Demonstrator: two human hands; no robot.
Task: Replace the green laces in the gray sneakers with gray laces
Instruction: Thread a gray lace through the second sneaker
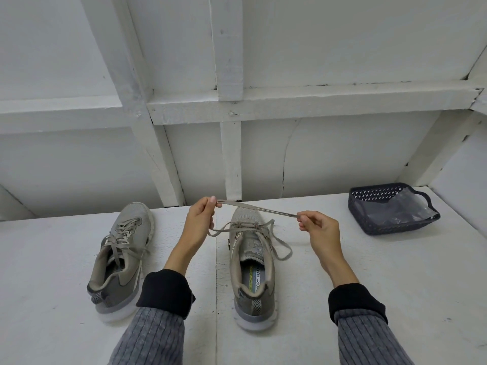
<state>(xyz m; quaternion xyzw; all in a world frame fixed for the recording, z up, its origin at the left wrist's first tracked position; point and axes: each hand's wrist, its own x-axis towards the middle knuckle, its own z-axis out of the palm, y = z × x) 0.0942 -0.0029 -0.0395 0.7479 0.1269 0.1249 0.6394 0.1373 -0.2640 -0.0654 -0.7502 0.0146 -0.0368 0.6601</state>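
White-painted boards make the surface (329, 272), with a white framed wall behind; nearest stand the heels of two gray sneakers, toes pointing away. On the left sneaker (120, 255) the gray lace looks threaded through, its ends lying loose over the tongue; the right sneaker (250, 264) is laced only at its far eyelets, and one slack loop trails on the boards to its right. Above that shoe the left hand (199, 219) and the right hand (317, 229) each pinch the gray lace (258, 208), stretching it doubled and taut between them; no green lace is visible. Far right sits a dark mesh basket (390, 209) holding a clear bag. Risks, as I judge them: uneven pulling would leave mismatched ends; a hard tug could drag the lace out of the eyelets or tip the shoe; the trailing loop could snag and knot.
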